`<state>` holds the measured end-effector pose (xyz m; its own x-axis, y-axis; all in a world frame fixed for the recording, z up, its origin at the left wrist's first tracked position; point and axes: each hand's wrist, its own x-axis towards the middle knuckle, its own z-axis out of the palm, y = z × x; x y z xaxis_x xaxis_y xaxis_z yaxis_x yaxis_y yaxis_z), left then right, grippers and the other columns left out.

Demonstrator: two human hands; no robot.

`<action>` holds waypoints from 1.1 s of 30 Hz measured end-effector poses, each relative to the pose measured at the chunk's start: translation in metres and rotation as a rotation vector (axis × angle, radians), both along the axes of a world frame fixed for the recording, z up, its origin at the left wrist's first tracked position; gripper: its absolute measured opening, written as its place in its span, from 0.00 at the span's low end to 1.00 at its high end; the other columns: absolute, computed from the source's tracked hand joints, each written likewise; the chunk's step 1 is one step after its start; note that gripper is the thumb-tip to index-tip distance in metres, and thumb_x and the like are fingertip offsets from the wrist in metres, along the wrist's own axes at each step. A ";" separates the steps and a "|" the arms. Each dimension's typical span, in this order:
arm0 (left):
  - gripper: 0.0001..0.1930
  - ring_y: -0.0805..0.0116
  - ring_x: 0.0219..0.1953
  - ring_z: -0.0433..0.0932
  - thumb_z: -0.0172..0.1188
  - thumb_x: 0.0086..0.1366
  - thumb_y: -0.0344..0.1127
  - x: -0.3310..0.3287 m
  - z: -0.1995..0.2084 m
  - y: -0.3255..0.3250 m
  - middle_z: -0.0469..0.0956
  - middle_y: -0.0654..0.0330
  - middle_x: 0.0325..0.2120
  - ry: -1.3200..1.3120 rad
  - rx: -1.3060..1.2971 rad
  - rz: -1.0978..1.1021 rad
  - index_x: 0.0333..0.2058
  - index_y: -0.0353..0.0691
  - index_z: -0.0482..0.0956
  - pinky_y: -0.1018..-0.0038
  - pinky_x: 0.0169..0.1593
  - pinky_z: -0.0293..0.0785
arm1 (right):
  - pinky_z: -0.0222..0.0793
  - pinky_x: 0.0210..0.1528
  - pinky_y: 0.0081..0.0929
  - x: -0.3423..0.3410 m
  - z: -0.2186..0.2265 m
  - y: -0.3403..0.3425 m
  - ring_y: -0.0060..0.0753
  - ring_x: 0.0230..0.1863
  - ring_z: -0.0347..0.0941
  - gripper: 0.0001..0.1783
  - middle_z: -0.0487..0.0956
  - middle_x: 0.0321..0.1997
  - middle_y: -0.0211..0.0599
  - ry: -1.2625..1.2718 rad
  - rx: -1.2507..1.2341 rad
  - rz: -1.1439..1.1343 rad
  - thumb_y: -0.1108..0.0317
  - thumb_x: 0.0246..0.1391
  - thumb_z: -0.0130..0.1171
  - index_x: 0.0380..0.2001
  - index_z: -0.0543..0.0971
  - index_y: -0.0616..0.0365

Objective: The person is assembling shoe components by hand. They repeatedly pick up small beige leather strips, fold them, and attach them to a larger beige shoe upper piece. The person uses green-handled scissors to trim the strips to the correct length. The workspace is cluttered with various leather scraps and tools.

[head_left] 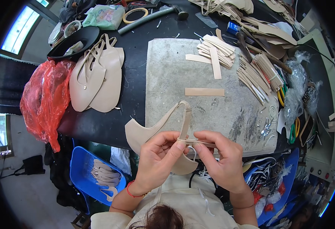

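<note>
At the near edge of the work board, my left hand pinches a beige shoe upper by its narrow strap, which loops up above my fingers. My right hand is closed, thumb against finger, on a thin beige strip. That strip crosses the upper's strap at my left fingertips; whether the two are joined there is hidden. Part of the upper hangs below my hands. Just beyond them, a flat beige leather strip lies on the grey board.
Stacked beige uppers lie at left beside a red plastic bag. Bundled strips and loose strips occupy the board's far right. A hammer rests at the back. Blue bins stand below the table on both sides.
</note>
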<state>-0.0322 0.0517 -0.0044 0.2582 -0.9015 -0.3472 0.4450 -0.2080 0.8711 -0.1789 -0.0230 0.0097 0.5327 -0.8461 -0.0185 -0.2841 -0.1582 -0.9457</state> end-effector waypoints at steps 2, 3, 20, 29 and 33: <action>0.09 0.75 0.36 0.78 0.55 0.66 0.28 -0.004 -0.002 0.000 0.79 0.58 0.35 0.005 -0.021 0.012 0.43 0.29 0.74 0.80 0.42 0.74 | 0.75 0.30 0.22 0.000 0.000 -0.002 0.28 0.31 0.80 0.09 0.80 0.32 0.42 -0.011 0.024 0.017 0.77 0.52 0.60 0.38 0.78 0.64; 0.09 0.76 0.37 0.78 0.55 0.66 0.28 -0.005 -0.004 0.001 0.79 0.58 0.35 0.007 -0.033 0.018 0.42 0.29 0.74 0.80 0.42 0.73 | 0.74 0.29 0.22 -0.001 0.000 -0.003 0.28 0.31 0.79 0.09 0.80 0.32 0.42 -0.021 0.043 0.024 0.77 0.51 0.60 0.37 0.78 0.64; 0.10 0.80 0.23 0.72 0.57 0.62 0.31 -0.004 -0.021 -0.108 0.77 0.60 0.22 -0.863 -0.053 -0.075 0.35 0.28 0.76 0.80 0.27 0.69 | 0.65 0.27 0.13 -0.020 -0.027 -0.107 0.13 0.26 0.69 0.10 0.77 0.28 0.26 0.029 0.073 -0.174 0.71 0.53 0.61 0.39 0.78 0.61; 0.11 0.77 0.24 0.75 0.57 0.63 0.33 0.003 -0.028 -0.110 0.77 0.60 0.22 -0.591 0.044 -0.041 0.35 0.27 0.76 0.79 0.28 0.71 | 0.69 0.33 0.19 -0.018 -0.051 -0.119 0.20 0.27 0.72 0.11 0.78 0.27 0.33 0.125 0.087 -0.266 0.70 0.50 0.63 0.37 0.78 0.64; 0.10 0.81 0.26 0.74 0.55 0.65 0.32 0.027 -0.009 -0.094 0.77 0.61 0.27 -0.323 0.000 0.106 0.39 0.29 0.75 0.84 0.29 0.70 | 0.67 0.31 0.19 -0.015 -0.042 -0.115 0.20 0.26 0.70 0.12 0.77 0.28 0.33 0.242 -0.064 -0.132 0.73 0.48 0.63 0.37 0.77 0.64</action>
